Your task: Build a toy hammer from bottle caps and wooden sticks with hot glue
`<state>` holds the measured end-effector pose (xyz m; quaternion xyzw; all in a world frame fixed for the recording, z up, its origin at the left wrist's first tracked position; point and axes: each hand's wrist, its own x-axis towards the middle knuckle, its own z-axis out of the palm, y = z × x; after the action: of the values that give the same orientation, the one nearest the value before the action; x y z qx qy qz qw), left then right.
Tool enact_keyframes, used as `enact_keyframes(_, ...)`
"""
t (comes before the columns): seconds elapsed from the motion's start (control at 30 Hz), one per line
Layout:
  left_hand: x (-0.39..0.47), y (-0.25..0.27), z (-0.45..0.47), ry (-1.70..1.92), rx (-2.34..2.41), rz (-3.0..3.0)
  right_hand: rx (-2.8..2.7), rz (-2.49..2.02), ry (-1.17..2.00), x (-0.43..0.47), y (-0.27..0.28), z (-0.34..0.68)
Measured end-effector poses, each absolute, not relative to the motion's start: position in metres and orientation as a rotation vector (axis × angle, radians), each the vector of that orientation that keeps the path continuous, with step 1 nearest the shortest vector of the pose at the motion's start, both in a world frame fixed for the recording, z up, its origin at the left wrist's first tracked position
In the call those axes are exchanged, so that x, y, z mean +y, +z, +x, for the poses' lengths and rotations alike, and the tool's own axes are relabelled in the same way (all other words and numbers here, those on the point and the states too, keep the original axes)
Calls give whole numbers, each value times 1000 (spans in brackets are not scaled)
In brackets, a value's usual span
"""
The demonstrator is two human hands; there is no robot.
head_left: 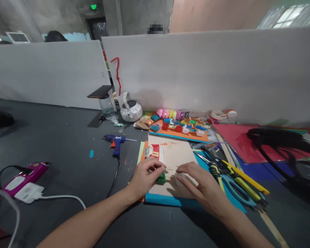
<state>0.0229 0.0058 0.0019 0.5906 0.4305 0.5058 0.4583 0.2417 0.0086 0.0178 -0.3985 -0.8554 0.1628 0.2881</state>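
While poised over beige cardboard (179, 150), edged below by blue paper (167, 200) | left hand (146, 177): narrow fingertip gap near thin sticks (169, 168), beside green block (161, 178); cannot tell whether gripping | right hand (200, 181): thumb, forefinger parted; hold unclear | sticks between hands | needle-nose pliers (215, 170) at right edge; glue gun (116, 144) well left

a dark grey table (67, 148), two pale panels (209, 72) standing across it with a narrow gap between; behind, a grey wall (144, 15) with a lit green sign (93, 6) above a dark doorway (98, 28); rightward, a pinkish wall (209, 13) and bright window (290, 17); at left, a vent (17, 37)
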Motion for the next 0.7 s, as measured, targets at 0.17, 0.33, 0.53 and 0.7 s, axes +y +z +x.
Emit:
enact_keyframes(0.17,8,3,19,1322,1068,1477,-2211,-1046,514,9,22,234)
enact_keyframes(0.33,11,3,19,1378,1082,1345,-2174,-1041,557,11,37,225)
enact_keyframes(0.53,28,13,3,1423,1254,1198,-2002,-1093,513,9,36,227)
enact_keyframes(0.7,52,37,-46,1296,1620,1419,-1804,-1229,524,17,17,250)
